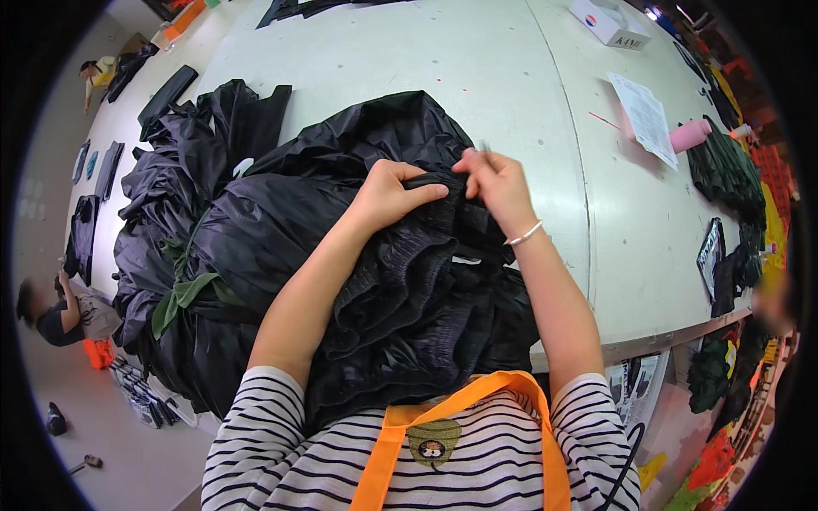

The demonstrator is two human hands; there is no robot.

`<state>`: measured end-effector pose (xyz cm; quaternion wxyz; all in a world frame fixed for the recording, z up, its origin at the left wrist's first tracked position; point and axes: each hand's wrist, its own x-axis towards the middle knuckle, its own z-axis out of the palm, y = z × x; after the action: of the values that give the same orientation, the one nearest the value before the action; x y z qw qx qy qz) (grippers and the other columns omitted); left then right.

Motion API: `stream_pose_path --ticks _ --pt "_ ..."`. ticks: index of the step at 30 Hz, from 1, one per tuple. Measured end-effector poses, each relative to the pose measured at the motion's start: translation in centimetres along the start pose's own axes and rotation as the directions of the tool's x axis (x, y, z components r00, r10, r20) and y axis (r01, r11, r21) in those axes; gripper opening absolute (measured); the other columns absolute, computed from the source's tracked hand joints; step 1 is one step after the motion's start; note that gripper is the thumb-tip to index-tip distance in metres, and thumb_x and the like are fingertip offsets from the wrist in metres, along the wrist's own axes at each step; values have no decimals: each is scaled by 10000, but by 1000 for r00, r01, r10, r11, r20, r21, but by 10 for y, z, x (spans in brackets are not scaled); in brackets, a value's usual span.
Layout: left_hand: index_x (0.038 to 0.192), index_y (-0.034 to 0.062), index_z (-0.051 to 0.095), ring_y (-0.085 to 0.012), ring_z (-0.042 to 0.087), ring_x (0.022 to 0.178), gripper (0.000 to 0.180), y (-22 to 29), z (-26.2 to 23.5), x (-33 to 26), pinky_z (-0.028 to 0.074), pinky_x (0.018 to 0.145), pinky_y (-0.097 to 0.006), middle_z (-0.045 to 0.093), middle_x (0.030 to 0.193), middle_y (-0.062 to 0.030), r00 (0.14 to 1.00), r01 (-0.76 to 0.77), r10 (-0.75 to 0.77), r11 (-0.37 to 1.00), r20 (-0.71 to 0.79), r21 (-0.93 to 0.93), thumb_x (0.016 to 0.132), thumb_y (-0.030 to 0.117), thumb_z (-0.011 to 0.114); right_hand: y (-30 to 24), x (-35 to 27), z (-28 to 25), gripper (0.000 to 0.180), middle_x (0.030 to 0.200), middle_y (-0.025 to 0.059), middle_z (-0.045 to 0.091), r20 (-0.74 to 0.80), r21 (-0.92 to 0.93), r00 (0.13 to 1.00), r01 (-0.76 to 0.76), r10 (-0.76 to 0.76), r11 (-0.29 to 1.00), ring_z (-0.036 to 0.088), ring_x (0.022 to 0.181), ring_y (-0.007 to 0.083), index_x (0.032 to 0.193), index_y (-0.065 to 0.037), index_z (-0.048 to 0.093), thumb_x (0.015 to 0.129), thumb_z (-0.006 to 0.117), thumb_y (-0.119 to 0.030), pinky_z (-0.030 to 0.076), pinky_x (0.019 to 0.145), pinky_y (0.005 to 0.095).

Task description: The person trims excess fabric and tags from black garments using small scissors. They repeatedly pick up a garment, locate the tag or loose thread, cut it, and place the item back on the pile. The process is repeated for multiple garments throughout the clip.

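A big heap of shiny black garments (281, 221) lies in front of me and hangs over the near table edge. My left hand (394, 196) is closed on the gathered elastic waistband (400, 264) of a black garment, thumb on top. Just to its right, my right hand (498, 189) has its fingers pinched together beside the same band. Something small and blurred shows at its fingertips, too smeared to name. A green cloth strip (189, 296) is tied around the bundle on the left. A small white label (465, 260) shows among the folds below my right hand.
The pale table (528, 128) stretches away. At the right lie a paper sheet (646, 119), a pink thread cone (690, 134) and dark green garments (724, 175); a white box (610, 22) stands at the far right. Other people are at the left and right edges.
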<state>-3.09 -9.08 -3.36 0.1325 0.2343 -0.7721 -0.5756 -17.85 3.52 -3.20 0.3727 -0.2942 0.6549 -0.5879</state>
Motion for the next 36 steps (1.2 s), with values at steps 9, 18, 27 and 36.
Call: stream_pose_path --ticks 9,18,27,36 --pt "815 -61 683 -64 551 589 278 -4 1 1 459 559 -232 644 637 -43 999 53 -53 999 11 -9 739 200 740 -3 -18 -2 99 714 52 593 70 -387 945 321 -320 864 499 602 112 818 0 610 793 681 -63 423 577 240" --pt "817 -71 679 -66 553 606 233 -3 -1 0 455 568 -227 646 670 -27 998 46 -52 986 -32 -162 751 148 724 1 -5 -17 152 760 48 557 -127 -276 955 225 -267 934 470 614 117 892 -12 540 896 585 -157 429 600 243" --pt "772 -54 672 -50 544 611 205 -15 -2 4 427 558 -196 639 695 -8 996 28 -49 959 -68 -281 788 148 702 -12 -28 -10 196 873 82 583 121 -522 896 424 -428 740 601 744 195 955 -33 520 853 637 -153 481 656 288" --pt "772 -62 678 -46 543 623 202 -6 -2 1 437 563 -201 639 684 -7 998 10 -27 961 -60 -278 768 138 707 -12 -20 -3 195 854 70 585 188 -678 776 546 -602 492 603 676 243 915 -58 544 810 666 -168 471 570 319"
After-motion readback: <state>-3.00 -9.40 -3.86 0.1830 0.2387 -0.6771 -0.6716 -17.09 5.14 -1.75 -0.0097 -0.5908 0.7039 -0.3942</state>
